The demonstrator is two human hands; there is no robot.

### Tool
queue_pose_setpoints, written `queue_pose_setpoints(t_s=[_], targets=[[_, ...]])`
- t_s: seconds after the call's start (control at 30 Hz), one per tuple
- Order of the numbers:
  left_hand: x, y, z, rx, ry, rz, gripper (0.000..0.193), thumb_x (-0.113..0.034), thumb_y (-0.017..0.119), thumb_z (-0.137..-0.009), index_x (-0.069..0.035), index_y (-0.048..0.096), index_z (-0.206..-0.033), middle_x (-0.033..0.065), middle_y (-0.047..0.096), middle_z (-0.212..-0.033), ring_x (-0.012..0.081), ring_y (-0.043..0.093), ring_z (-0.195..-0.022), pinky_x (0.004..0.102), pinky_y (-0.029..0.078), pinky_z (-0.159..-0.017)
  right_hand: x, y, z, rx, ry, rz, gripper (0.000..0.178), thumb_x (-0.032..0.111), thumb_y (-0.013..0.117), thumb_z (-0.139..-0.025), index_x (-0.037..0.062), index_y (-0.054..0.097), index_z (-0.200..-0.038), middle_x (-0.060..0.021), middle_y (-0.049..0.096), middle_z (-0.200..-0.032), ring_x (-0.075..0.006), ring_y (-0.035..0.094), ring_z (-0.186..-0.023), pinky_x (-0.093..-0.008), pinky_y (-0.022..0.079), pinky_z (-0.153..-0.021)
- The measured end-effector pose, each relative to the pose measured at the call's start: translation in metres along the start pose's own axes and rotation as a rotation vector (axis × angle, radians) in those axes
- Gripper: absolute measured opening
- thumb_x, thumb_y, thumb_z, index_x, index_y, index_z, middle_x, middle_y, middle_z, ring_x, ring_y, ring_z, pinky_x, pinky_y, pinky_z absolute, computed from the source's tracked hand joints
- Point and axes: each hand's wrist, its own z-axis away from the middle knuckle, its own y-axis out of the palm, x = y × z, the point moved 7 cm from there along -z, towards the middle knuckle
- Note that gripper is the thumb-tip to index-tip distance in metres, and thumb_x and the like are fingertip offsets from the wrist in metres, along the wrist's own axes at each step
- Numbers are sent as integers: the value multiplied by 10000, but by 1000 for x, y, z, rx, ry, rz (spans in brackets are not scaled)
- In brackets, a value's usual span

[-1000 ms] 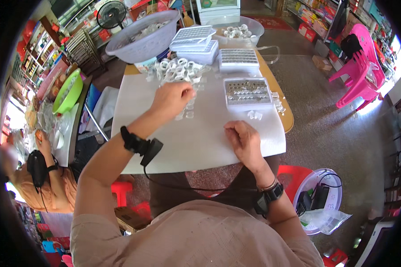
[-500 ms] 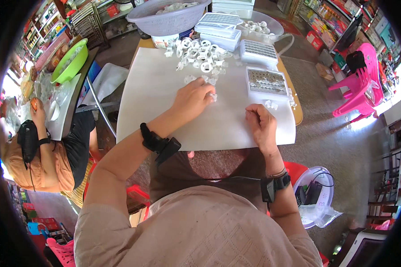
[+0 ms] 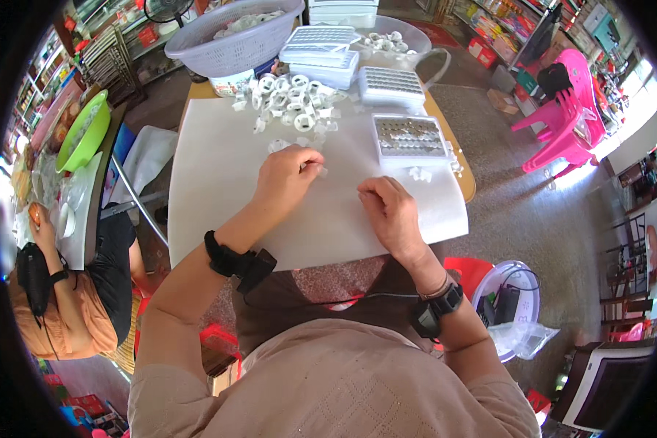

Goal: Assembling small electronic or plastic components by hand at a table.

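Note:
My left hand (image 3: 286, 181) is above the white sheet (image 3: 219, 182), its thumb and fingertips pinched on a small translucent plastic piece (image 3: 323, 172). To its right, my right hand (image 3: 393, 215) is closed, thumb against curled fingers; whatever it may hold is too small to make out. The two hands are a short gap apart. Beyond the left hand lie a few clear pieces (image 3: 279, 146) and a heap of white ring-shaped plastic parts (image 3: 299, 98). Past the right hand stands an uncovered clear box (image 3: 414, 158) with rows of small metallic parts inside.
More trays (image 3: 392, 87) and stacked boxes (image 3: 321, 69) stand behind, beside a lilac basket (image 3: 226, 47) and a clear basin (image 3: 416, 36). Loose pieces (image 3: 420, 174) lie by the box. At left, a person (image 3: 66, 306) sits near a green bowl (image 3: 84, 131).
The view has shifted, so the table appears further left. My right hand has moved in toward the left one. The left hand still pinches its small piece, now nearer the right hand.

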Motion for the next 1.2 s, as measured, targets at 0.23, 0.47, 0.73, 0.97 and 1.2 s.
queue_pose_setpoints(t_s=[0.23,0.47,0.73,0.97,1.2], targets=[[43,-23,-79,-164,27,-107,213,-190,678,-805,-66,667,-979,91,663,-962,240,624,-828,342,493,-740,-5,-2,0,32,38,15,65,-9,602,-793,5,593,-856,-131,603,-793,-304,594,-724,-363,470,-642],[52,10,-116,-1,43,-522,434,-381,684,-776,-137,618,-1128,62,506,-1269,335,467,-1133,487,363,-968,-1,-1,2,46,10,37,60,-13,603,-785,6,591,-841,-125,606,-803,-300,589,-750,-369,472,-654],[39,-9,-64,29,122,-418,298,-307,662,-813,-121,624,-1042,63,546,-1146,299,490,-1093,431,382,-936,0,-4,3,32,-9,7,82,-30,599,-775,7,594,-848,-122,603,-803,-309,577,-756,-377,468,-658],[37,-28,-30,31,201,-244,315,-179,626,-846,-54,608,-1135,117,550,-1262,307,490,-1155,413,421,-960,-2,-3,4,22,-42,25,97,-31,603,-763,12,594,-850,-121,600,-805,-310,575,-762,-377,467,-659],[13,-49,-24,-173,280,-95,295,-61,630,-850,-48,605,-1144,124,640,-1104,249,638,-934,330,504,-813,-1,-2,5,34,-9,53,99,-32,596,-765,12,597,-854,-122,604,-815,-311,580,-775,-373,469,-668]])
